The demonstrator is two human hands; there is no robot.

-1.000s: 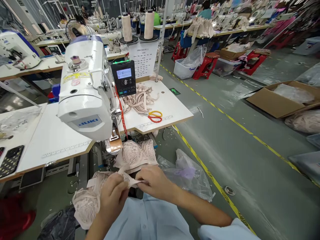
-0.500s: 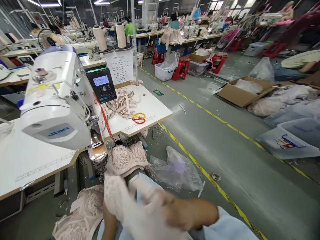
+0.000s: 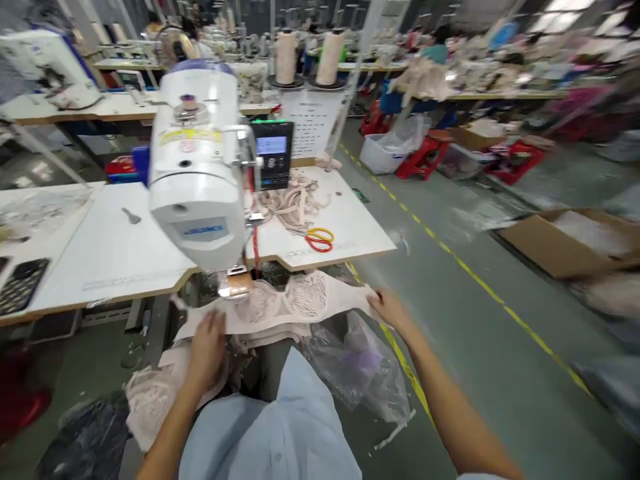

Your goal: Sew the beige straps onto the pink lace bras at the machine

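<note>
The white table [image 3: 357, 230] spans the front of the person, with the sewing machine [image 3: 200, 160] standing on it. On the floor to the right of the person's lap lies a clear bag [image 3: 370, 373]. The beige bra [image 3: 307, 297] is stretched out above the lap, just off the table's near edge and partly behind the machine's front end. Its long axis runs left to right, rising slightly rightward; the lace cups lie toward the table, the plain band edge toward the body. More bras [image 3: 150, 403] lie at the left knee. The right hand [image 3: 387, 308] pinches the bra's right end, fingers closed on it. The left hand [image 3: 209, 340] rests over the band near the other end, fingers bent; blur hides whether it grips. Straps [image 3: 290, 205] and smaller scissors [image 3: 320, 240] lie on the table.
</note>
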